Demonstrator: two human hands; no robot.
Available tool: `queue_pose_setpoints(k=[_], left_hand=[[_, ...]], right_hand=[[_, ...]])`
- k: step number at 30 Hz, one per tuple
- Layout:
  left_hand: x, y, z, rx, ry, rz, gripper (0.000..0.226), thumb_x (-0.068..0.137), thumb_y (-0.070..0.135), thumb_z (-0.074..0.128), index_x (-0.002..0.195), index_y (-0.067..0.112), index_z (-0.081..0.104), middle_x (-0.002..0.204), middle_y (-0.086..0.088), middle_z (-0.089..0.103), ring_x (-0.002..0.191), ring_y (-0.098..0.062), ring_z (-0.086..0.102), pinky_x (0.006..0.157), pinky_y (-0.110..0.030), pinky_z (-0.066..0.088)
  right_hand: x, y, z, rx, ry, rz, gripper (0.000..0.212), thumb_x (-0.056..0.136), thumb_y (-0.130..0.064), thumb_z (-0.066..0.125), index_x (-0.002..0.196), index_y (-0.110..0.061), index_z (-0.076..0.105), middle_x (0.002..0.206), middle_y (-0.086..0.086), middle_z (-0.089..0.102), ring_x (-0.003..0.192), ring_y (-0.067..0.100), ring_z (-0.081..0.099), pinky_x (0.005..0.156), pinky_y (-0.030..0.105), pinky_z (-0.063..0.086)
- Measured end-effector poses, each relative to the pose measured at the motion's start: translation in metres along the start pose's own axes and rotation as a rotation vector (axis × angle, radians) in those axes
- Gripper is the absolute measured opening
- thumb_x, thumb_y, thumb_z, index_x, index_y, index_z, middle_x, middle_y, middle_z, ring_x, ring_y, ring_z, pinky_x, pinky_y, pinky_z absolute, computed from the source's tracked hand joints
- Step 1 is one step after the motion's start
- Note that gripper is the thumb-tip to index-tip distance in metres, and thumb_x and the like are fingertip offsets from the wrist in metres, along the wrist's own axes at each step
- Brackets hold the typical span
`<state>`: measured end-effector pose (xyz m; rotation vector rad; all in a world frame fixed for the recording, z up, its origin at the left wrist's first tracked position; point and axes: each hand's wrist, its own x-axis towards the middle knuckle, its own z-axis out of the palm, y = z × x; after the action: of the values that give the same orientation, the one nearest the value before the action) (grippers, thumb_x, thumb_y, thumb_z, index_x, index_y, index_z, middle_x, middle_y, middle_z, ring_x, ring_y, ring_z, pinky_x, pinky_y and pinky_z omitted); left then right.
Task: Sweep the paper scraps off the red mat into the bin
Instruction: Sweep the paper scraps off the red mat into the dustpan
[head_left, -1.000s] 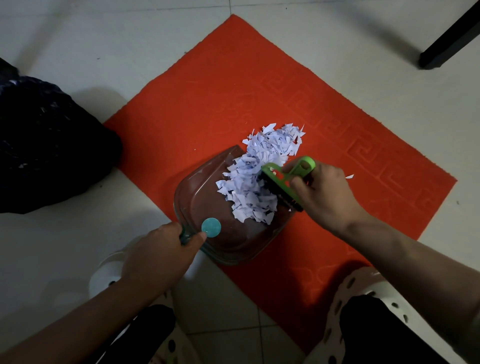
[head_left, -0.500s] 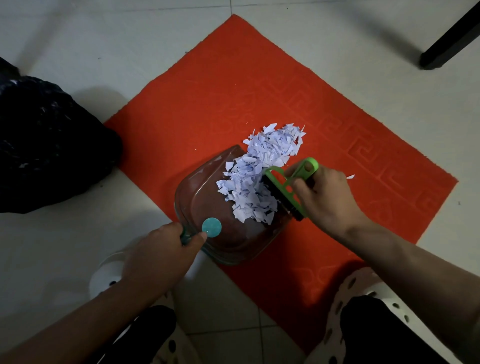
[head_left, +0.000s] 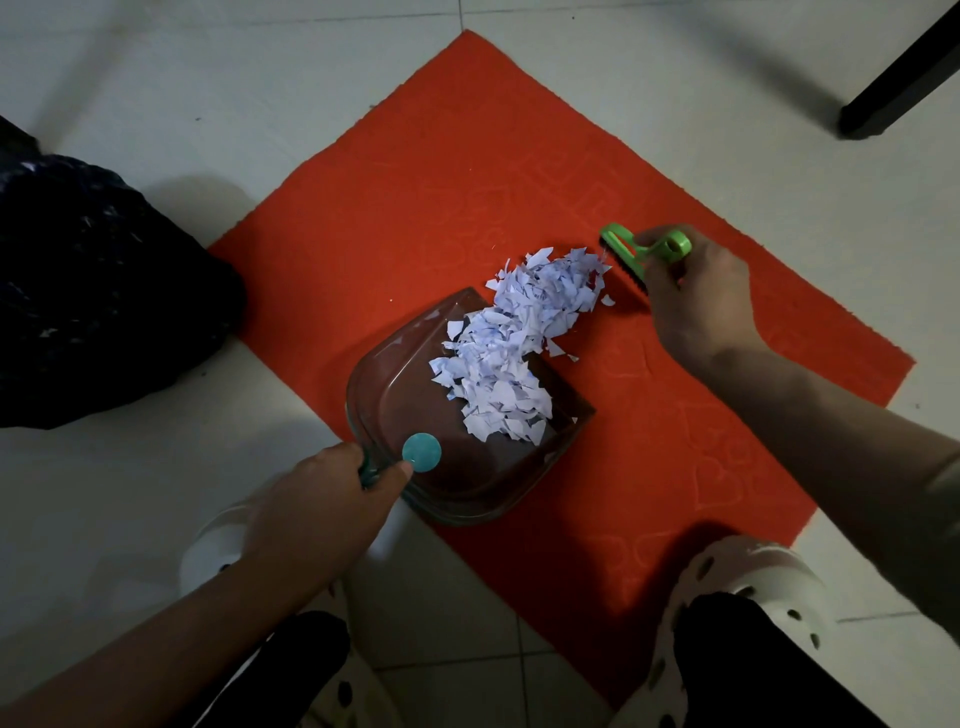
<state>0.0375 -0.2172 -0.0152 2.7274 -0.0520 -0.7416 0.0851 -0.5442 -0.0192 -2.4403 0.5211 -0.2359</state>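
A heap of white paper scraps lies half on the red mat and half inside a clear dustpan. My left hand grips the dustpan's teal handle at the mat's near-left edge. My right hand holds a small green brush just past the far right end of the heap, bristles down near the mat. A few loose scraps lie between the heap and the brush.
A black bin bag sits on the tiled floor to the left of the mat. A dark furniture leg stands at the top right. My white perforated shoes are at the bottom, one on the mat's near corner.
My right hand has pulled the brush away from the dustpan's mouth, up and to the right, to the far end of the heap. The dustpan and left hand have stayed put.
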Motion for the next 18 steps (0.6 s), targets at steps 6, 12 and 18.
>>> queue_pose_setpoints(k=[6, 12, 18], left_hand=[[0.002, 0.000, -0.002, 0.001, -0.013, -0.009, 0.045, 0.089, 0.057, 0.052, 0.071, 0.017, 0.055, 0.068, -0.002, 0.063, 0.063, -0.018, 0.061, 0.066, -0.037, 0.053], [0.004, -0.002, -0.002, 0.003, -0.012, -0.020, 0.044, 0.089, 0.058, 0.052, 0.069, 0.019, 0.053, 0.068, -0.001, 0.062, 0.063, -0.018, 0.060, 0.065, -0.035, 0.052], [0.005, 0.001, -0.005, -0.002, -0.028, -0.034, 0.043, 0.090, 0.056, 0.052, 0.070, 0.018, 0.053, 0.070, -0.002, 0.062, 0.064, -0.018, 0.060, 0.065, -0.034, 0.050]], right_hand=[[0.014, 0.000, 0.007, -0.041, -0.068, 0.011, 0.027, 0.095, -0.007, 0.046, 0.111, -0.010, 0.068, 0.103, 0.017, 0.070, 0.087, 0.036, 0.062, 0.092, 0.039, 0.045], [0.005, -0.007, 0.002, 0.037, -0.122, 0.028, 0.028, 0.088, -0.009, 0.045, 0.094, -0.018, 0.071, 0.079, 0.005, 0.064, 0.052, 0.008, 0.048, 0.047, 0.022, 0.034], [0.021, -0.011, 0.004, 0.046, -0.072, 0.081, 0.028, 0.093, -0.009, 0.045, 0.106, -0.017, 0.069, 0.101, 0.007, 0.065, 0.057, 0.008, 0.049, 0.049, 0.018, 0.034]])
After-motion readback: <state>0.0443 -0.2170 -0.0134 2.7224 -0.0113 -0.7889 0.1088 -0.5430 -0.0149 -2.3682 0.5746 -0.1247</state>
